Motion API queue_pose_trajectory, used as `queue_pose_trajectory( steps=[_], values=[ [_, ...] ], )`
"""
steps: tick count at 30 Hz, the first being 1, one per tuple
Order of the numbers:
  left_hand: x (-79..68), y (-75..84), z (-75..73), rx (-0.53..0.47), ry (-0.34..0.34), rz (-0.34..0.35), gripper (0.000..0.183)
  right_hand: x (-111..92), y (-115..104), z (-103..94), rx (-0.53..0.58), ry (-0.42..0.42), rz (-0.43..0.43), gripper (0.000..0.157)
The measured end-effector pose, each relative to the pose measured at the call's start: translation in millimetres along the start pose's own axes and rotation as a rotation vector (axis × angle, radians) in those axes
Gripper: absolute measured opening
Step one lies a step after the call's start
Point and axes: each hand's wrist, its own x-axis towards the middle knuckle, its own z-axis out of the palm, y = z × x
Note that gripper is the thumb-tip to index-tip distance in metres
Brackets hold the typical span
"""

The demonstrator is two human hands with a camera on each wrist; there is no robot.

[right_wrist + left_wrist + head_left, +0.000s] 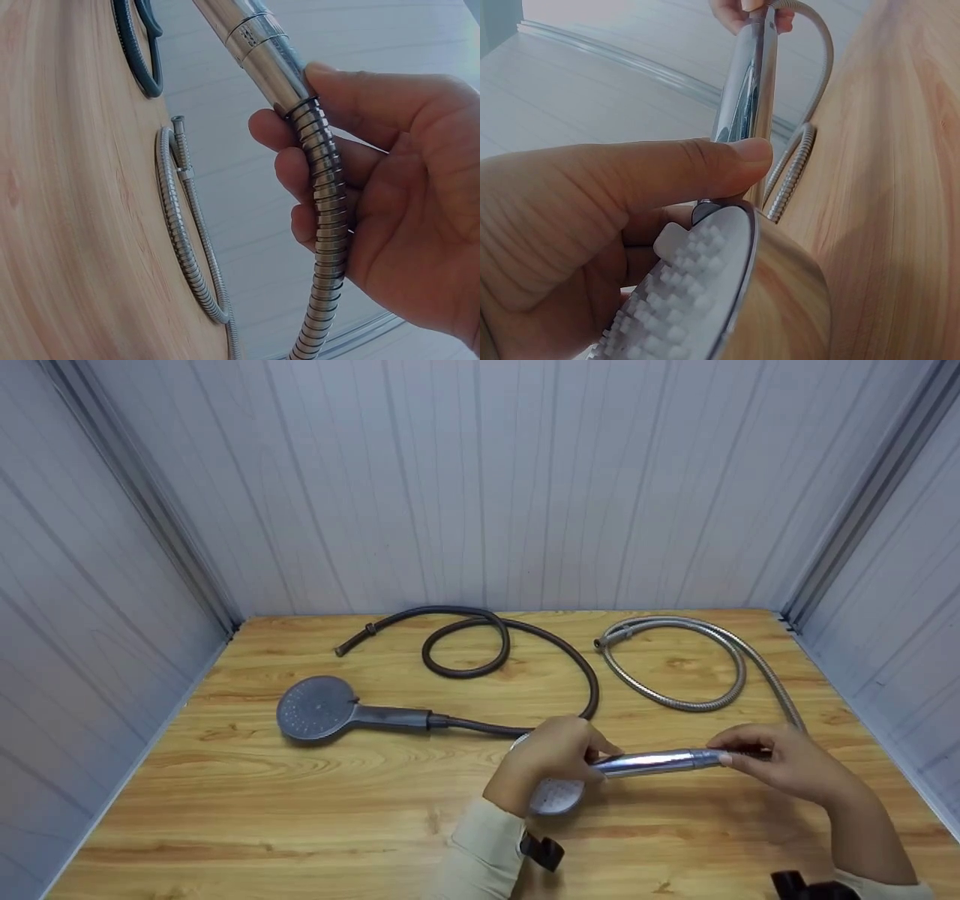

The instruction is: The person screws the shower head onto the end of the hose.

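A chrome hand shower [651,763] is held over the table between both hands. My left hand [553,751] grips its neck beside the head, thumb across the top of the handle. The white nozzle face [694,296] shows below that thumb in the left wrist view. At the handle's other end, my right hand [791,763] pinches the metal collar [279,73] of the hose between thumb and fingers. The silver corrugated hose [330,217] runs from the collar down past the curled fingers. In the right wrist view the collar lines up against the handle's end.
The rest of the silver hose lies looped at the back right, its free end fitting [613,638] pointing left. A dark grey hand shower [316,708] lies at left, joined to a dark hose [592,682] that coils behind the hands. Panelled walls [480,487] enclose the wooden table [300,825].
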Motion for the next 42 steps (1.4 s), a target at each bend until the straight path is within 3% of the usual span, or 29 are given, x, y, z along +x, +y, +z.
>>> queue_pose_trajectory(
  steps=[15,24,42],
  values=[
    [0.6,0.0,-1.3,-0.006,-0.002,-0.009,0.038,-1.7,-2.7,-1.6,-0.018,0.013,0.086,0.021],
    [0.1,-2.3,-0.4,-0.022,0.013,0.002,0.038,-1.7,-2.2,3.0,-0.05,0.114,0.012,0.026],
    [-0.6,-1.4,-2.2,-0.013,0.004,-0.009,0.038,-0.8,0.4,2.5,-0.012,0.119,-0.03,0.022]
  ],
)
